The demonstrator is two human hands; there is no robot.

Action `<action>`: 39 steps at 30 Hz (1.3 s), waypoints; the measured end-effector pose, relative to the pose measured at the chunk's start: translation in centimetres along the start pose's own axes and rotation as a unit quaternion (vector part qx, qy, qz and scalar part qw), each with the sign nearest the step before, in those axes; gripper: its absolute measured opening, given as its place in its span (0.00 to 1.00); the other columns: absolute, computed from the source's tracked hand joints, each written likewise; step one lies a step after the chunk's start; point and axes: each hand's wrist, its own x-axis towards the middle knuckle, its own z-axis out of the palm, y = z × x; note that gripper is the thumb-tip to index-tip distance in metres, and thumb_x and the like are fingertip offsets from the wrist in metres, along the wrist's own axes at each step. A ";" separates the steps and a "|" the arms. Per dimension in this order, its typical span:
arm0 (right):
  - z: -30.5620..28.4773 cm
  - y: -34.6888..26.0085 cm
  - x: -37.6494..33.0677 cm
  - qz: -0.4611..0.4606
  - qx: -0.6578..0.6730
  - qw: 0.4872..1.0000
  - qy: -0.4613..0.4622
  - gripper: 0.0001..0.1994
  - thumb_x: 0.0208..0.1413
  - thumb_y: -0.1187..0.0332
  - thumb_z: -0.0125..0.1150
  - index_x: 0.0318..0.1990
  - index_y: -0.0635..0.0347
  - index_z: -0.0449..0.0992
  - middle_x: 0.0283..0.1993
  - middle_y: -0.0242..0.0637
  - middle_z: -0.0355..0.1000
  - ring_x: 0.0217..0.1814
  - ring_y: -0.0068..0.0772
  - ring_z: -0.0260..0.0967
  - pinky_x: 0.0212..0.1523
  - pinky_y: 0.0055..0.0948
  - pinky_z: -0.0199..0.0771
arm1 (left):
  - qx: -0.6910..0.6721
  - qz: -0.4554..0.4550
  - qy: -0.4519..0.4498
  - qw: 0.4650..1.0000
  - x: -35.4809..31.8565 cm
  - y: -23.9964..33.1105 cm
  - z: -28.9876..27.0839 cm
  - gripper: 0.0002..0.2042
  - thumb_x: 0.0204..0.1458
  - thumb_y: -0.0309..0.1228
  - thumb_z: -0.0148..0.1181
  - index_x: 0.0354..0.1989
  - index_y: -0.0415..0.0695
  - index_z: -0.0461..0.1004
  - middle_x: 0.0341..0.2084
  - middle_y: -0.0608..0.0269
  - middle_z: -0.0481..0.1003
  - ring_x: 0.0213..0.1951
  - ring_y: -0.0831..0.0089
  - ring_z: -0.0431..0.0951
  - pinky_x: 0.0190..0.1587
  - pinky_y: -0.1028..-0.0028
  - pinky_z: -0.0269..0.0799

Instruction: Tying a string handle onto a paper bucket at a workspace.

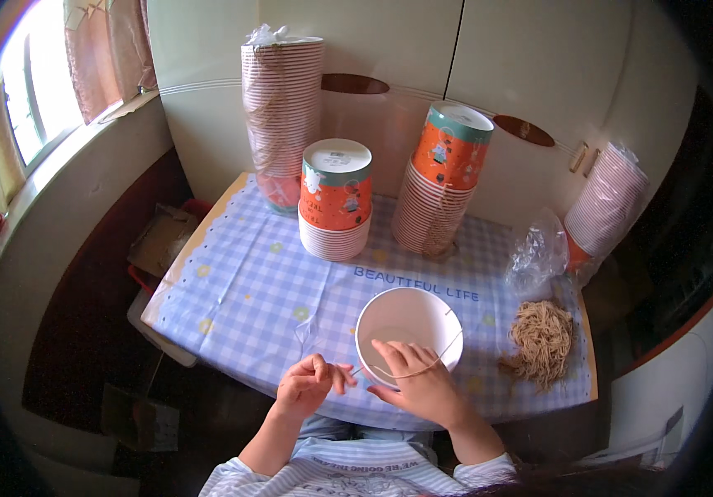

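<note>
A white-lined paper bucket [417, 308] stands at the near edge of the table, its mouth tilted toward me. My right hand [424, 385] is at its near rim, fingers over the inside and thumb outside, closed around the wall. A thin tan cord [448, 351] runs from the bucket's far right side across the back of those fingers to the near left rim. There my left hand [311, 385], fingers curled, pinches the cord's pale end. The exact contact at the fingertips is too small to make out.
A heap of tan cords [541, 341] and a clear plastic bag [539, 253] lie at the right. Upside-down stacks of orange and green buckets [337, 199] [448, 166] stand behind, with wrapped stacks [282, 116] [607, 203] beside them. A checked cloth [249, 290] covers the table.
</note>
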 end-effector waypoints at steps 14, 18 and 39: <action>1.1 1.3 0.3 -0.029 0.039 0.994 0.094 0.37 0.38 0.56 0.67 0.57 0.57 0.58 0.50 0.44 0.65 0.49 0.44 0.66 0.49 0.38 0.66 | -0.074 -0.052 0.065 0.994 -0.1 1.0 2.3 0.06 0.50 0.26 0.52 0.26 0.38 0.64 0.16 0.66 0.60 0.17 0.82 0.56 0.18 0.85 0.52; 1.4 1.6 0.3 -0.065 0.013 0.991 0.120 0.35 0.41 0.57 0.64 0.57 0.57 0.58 0.47 0.43 0.67 0.46 0.41 0.67 0.47 0.37 0.67 | 0.040 -0.088 0.182 0.979 1.0 0.7 2.9 0.04 0.51 0.24 0.53 0.32 0.37 0.69 0.21 0.66 0.67 0.18 0.85 0.59 0.19 0.85 0.56; 1.0 0.2 1.2 -0.081 0.093 0.979 0.161 0.12 0.44 0.75 0.58 0.40 0.61 0.74 0.41 0.38 0.71 0.42 0.37 0.68 0.46 0.33 0.67 | 0.393 -0.044 0.111 0.911 2.2 -1.3 3.1 0.07 0.48 0.21 0.57 0.35 0.36 0.70 0.26 0.68 0.72 0.27 0.86 0.70 0.26 0.86 0.65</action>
